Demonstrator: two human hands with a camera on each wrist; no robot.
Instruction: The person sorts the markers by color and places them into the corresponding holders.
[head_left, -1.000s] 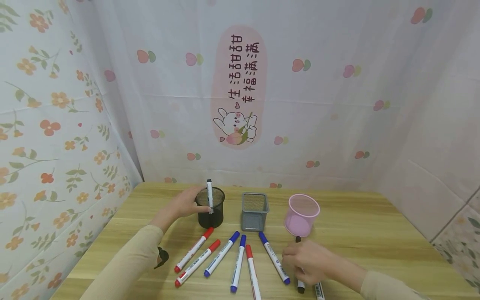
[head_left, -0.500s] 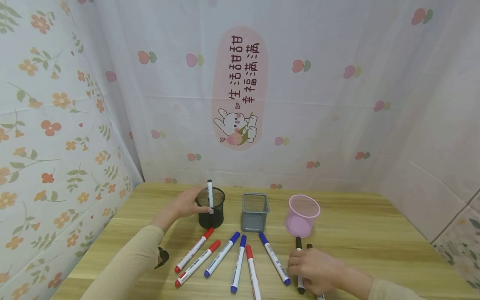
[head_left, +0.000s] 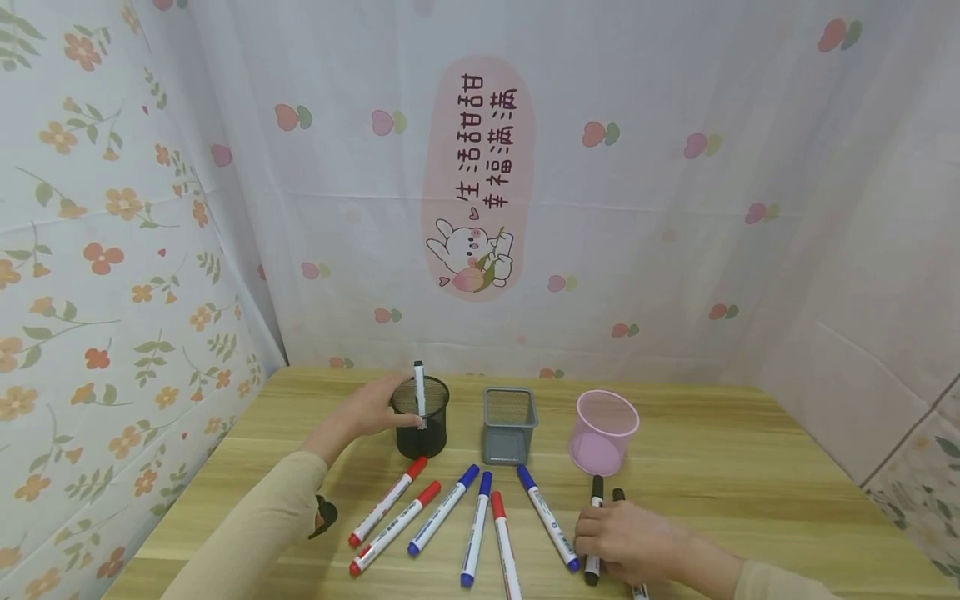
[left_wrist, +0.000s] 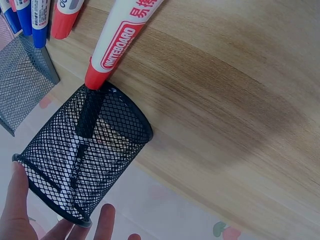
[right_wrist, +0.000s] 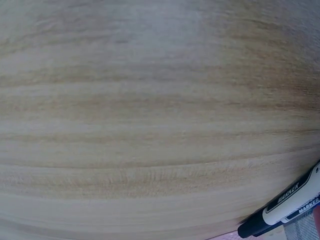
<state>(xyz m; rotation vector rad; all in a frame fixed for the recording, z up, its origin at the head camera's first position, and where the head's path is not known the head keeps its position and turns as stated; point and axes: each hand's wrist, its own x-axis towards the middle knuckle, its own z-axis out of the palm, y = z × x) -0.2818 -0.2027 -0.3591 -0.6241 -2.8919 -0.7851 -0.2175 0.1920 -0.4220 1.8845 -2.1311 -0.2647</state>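
Observation:
My left hand (head_left: 375, 406) holds the rim of a round black mesh pen cup (head_left: 422, 437), thumb on the near side. A white whiteboard marker with a black cap (head_left: 420, 387) stands in that cup, also seen through the mesh in the left wrist view. At the front right, my right hand (head_left: 630, 540) lies over two black-capped markers on the table, fingers curled down at them. The left one (head_left: 592, 568) passes under the fingertips; the other marker (head_left: 618, 495) is mostly covered by the hand. The right wrist view shows the black markers (right_wrist: 292, 197) side by side at its corner.
A grey square mesh cup (head_left: 508, 429) and a pink round cup (head_left: 602, 433) stand right of the black one. Red markers (head_left: 393, 529) and blue markers (head_left: 444, 510) lie fanned out on the wooden table (head_left: 735, 467). Floral cloth (head_left: 637, 233) hangs behind.
My right hand has shifted right from the left black marker to over both black markers. That left marker's near end has swung slightly left. My left hand stays on the cup.

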